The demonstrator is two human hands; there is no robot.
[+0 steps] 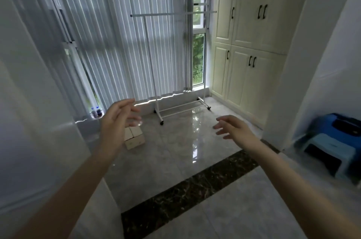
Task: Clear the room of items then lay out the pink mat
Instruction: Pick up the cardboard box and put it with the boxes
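A small room with a glossy grey tiled floor (175, 152) lies ahead. A white rolling clothes rack (181, 109) with nothing hanging on it stands in front of the curtained window. A small cardboard box (134, 138) sits on the floor at the left, partly behind my left hand (117, 121). Both arms reach forward. My left hand is open with fingers spread, above the box and not touching it. My right hand (232, 127) is open too, held over the bare floor right of centre. No pink mat is in view.
Two small bottles (96, 112) stand on the window ledge at the left. Cream cupboards (248, 47) fill the right wall. Stacked blue plastic stools (332, 151) sit outside the room at the right, behind a white wall corner. A dark marble threshold strip (187, 190) crosses the floor.
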